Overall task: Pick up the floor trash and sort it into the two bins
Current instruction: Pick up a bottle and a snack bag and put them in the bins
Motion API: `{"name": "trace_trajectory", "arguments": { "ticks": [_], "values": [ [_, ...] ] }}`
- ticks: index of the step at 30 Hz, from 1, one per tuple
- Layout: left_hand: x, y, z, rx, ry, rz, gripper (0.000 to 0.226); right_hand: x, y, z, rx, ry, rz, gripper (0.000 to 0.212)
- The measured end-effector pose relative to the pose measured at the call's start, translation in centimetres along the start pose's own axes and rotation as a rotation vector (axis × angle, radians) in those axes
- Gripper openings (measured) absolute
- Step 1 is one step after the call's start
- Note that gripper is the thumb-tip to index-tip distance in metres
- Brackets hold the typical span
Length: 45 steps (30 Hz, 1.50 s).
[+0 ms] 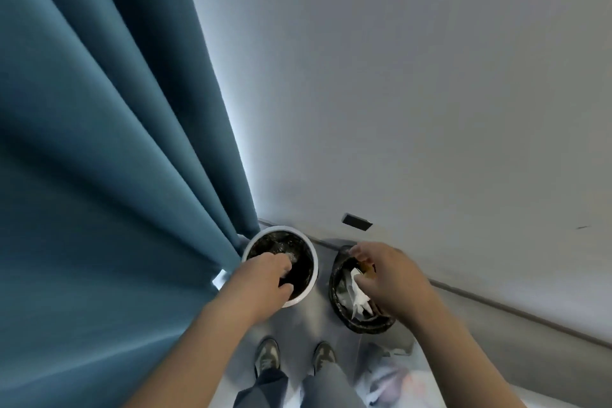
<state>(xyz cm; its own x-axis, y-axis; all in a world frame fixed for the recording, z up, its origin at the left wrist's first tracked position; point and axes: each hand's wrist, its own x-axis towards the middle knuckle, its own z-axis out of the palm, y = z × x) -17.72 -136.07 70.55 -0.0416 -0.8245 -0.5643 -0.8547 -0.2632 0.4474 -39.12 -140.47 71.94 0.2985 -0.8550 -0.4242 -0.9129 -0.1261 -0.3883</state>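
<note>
A white-rimmed bin [311, 252] with a black liner stands on the floor beside the curtain. To its right is a black bin [334, 288] holding crumpled white paper [359, 296]. My left hand [265, 278] hangs over the white bin with its fingers curled downward and apart; something shiny [294, 255] lies in the bin just past the fingertips. My right hand [387, 272] hovers over the black bin with thumb and fingers spread. A small brown scrap [367, 266] shows just beneath that hand.
A blue curtain [116, 175] fills the left side and touches the white bin. A grey wall [430, 93] with a baseboard runs behind the bins, with a dark socket [357, 221] on it. My two shoes [268, 354] stand below the bins. A blurred plastic bag [387, 374] lies at lower right.
</note>
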Motion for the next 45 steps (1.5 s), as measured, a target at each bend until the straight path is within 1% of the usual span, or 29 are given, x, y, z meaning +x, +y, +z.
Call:
{"name": "trace_trajectory", "arguments": {
  "ticks": [3, 9, 13, 17, 22, 26, 31, 36, 41, 45],
  "values": [
    [-2.6, -0.4, -2.2, -0.036, 0.064, -0.061, 0.027, -0.1, -3.3, -2.3, -0.015, -0.046, -0.094, 0.036],
    [-5.8, 0.8, -4.9, -0.175, 0.253, -0.141, 0.030, 0.9, -8.2, -6.2, -0.067, -0.088, -0.329, 0.038],
    [-8.5, 1.2, -5.6, -0.265, 0.374, -0.254, 0.026, 1.6, -10.9, -8.0, -0.148, -0.131, -0.509, 0.036],
    [-11.7, 0.7, -5.6, -0.338, 0.512, -0.375, 0.034, 2.4, -14.1, -8.5, -0.222, -0.169, -0.705, 0.037],
    [-17.3, -1.3, -4.0, -0.378, 0.636, -0.577, 0.033, 1.4, -19.4, -6.5, -0.252, -0.293, -0.905, 0.040],
    [-21.8, -2.8, -2.4, -0.456, 0.734, -0.754, 0.031, -0.4, -23.9, -4.0, -0.326, -0.398, -1.064, 0.041],
    [-26.2, -4.0, 0.0, -0.501, 0.802, -0.876, 0.031, -3.8, -28.2, -1.0, -0.444, -0.450, -1.260, 0.040],
    [-31.7, -4.1, 3.8, -0.568, 0.871, -1.025, 0.032, -9.6, -30.9, 2.7, -0.557, -0.530, -1.444, 0.040],
    [-38.0, -3.6, 8.7, -0.619, 0.964, -1.120, 0.035, -16.9, -32.5, 6.5, -0.630, -0.579, -1.563, 0.041],
    [-43.4, -2.6, 13.0, -0.670, 1.006, -1.198, 0.033, -23.3, -32.8, 9.4, -0.653, -0.620, -1.644, 0.040]
  ]
}}
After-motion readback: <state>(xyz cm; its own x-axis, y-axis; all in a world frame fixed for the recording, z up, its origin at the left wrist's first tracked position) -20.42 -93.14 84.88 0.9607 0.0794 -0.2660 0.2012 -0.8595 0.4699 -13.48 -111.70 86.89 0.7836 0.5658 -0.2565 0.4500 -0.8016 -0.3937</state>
